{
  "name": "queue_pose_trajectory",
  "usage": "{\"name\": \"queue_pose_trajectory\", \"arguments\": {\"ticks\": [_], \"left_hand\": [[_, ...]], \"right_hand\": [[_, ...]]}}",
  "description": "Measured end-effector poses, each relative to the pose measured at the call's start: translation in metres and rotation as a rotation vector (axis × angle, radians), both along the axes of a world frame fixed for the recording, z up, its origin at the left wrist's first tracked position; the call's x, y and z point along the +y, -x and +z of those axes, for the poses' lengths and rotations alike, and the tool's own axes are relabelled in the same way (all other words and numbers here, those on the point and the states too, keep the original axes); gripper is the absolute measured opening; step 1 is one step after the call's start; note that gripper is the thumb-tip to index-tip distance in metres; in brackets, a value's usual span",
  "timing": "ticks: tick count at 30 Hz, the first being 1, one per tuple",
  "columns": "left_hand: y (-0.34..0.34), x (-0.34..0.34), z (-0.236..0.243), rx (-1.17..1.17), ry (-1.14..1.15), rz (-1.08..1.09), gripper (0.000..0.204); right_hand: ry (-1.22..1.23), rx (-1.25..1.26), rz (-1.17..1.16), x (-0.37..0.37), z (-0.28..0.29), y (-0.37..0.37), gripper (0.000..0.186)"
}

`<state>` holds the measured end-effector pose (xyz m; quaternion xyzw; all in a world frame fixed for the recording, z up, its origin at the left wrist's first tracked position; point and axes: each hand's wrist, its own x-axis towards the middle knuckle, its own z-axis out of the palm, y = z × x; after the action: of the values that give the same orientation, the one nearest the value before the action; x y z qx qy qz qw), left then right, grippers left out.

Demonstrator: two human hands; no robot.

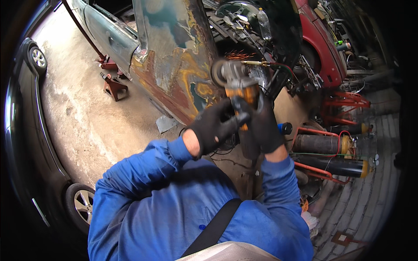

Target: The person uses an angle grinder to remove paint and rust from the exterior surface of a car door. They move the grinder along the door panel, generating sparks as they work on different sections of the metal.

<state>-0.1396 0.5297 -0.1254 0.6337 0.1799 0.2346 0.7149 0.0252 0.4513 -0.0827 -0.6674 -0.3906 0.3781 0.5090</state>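
Both my hands, in black gloves, are closed around a yellow and black angle grinder (242, 93) held in front of my chest. My left hand (213, 124) grips it from the left side, near its middle. On the other side my right hand (263, 126) wraps round the body. The grinder's disc (217, 74) meets the edge of a stripped, rust-brown and yellow car body panel (167, 82). Orange sparks (237, 55) fly off to the right just beyond the head. The exact contact point is hidden behind the grinder.
A red jack stand (114, 87) stands on the concrete floor (100, 126) left of the panel. Beyond the grinder, a plastic bottle (264, 24) stands among scattered tools. Gas cylinders (322, 144) in a red frame lie at the right. A dark car (30, 143) is at far left, a red car (324, 48) at upper right.
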Motion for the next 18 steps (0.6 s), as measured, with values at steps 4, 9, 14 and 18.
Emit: {"name": "queue_pose_trajectory", "arguments": {"ticks": [4,9,14,18], "left_hand": [[-0.011,0.025,0.009,-0.050,-0.125,0.133,0.049],[0.004,-0.004,0.005,0.068,-0.095,-0.079,0.052],[0.010,-0.014,0.000,0.074,-0.059,-0.176,0.051],[0.000,0.011,0.000,-0.143,-0.126,0.028,0.050]], "right_hand": [[-0.071,-0.055,0.039,0.031,0.008,-0.017,0.046],[0.095,0.106,-0.022,-0.018,0.009,-0.005,0.046],[0.129,0.064,-0.054,-0.031,0.008,0.007,0.048],[-0.046,-0.040,0.046,0.009,0.009,-0.005,0.049]]}}
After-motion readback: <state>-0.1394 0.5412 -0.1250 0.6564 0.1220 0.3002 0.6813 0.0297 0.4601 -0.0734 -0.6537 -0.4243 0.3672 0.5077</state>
